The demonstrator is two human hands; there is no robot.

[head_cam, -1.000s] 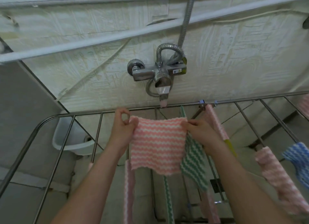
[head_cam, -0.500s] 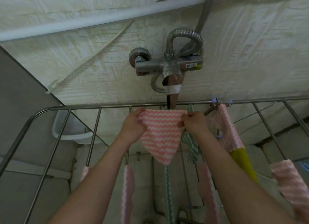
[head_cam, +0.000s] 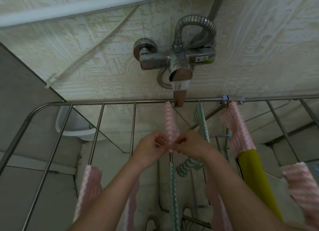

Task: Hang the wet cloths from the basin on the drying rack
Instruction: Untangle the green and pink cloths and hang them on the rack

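Head view: the pink cloth (head_cam: 170, 120) we had held wide a second before lay draped over the rack (head_cam: 117, 102) beyond our fingers (head_cam: 159, 142). Our left hand (head_cam: 151, 148) and right hand (head_cam: 191, 144) pinched its near end, so it seemed nearly hung.

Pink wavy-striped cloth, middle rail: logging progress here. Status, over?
Left hand and right hand both pinch near end of pink-and-white wavy-striped cloth. Cloth draped over rail of steel drying rack. Chrome wall tap close above far end; nothing blocking.

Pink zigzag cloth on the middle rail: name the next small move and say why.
Probably let go. The pink zigzag cloth already lies folded over the rail, and the left hand and right hand only pinch its near end.
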